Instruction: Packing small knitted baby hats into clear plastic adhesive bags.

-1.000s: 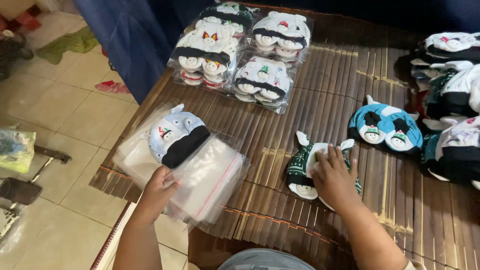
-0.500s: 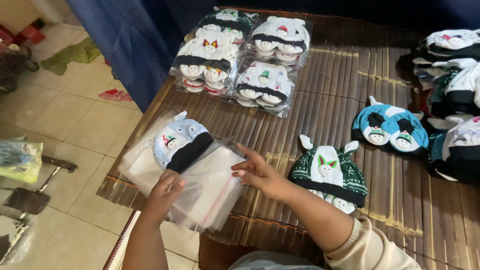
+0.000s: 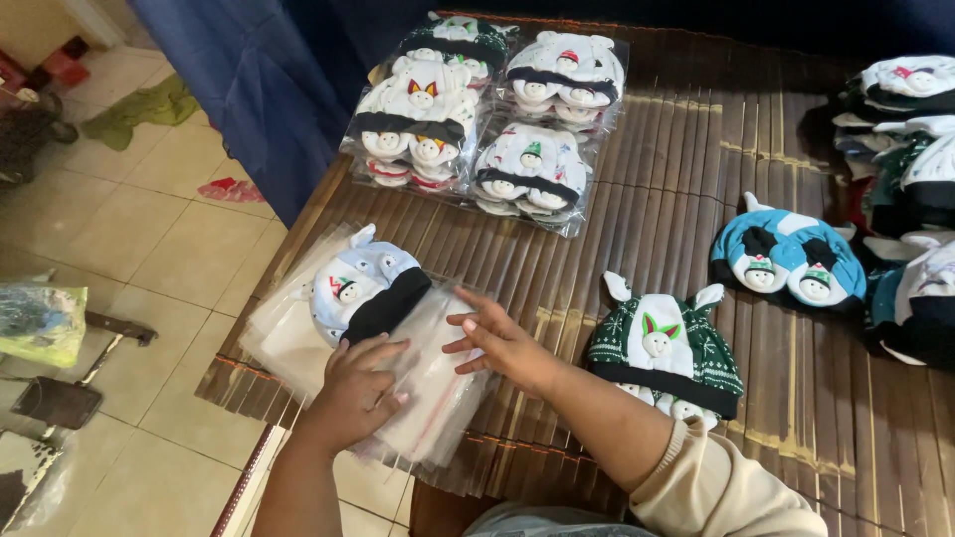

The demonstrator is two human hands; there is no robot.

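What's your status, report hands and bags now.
Left hand and right hand flat, open, on the stack of clear plastic bags. Pale blue knitted animal hat rests on the stack. Nothing held.

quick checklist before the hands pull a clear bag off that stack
1. Left hand flat on the stack of clear bags: ok.
2. Right hand on the top bag, fingers spread: ok.
3. Single bag separated from the stack: cannot tell.
4. Pale blue hat lying on the stack's far end may pin the bags: not ok.
5. Green hat beside the right forearm, free on the slatted mat: ok.
6. Bag opening facing the person: cannot tell.
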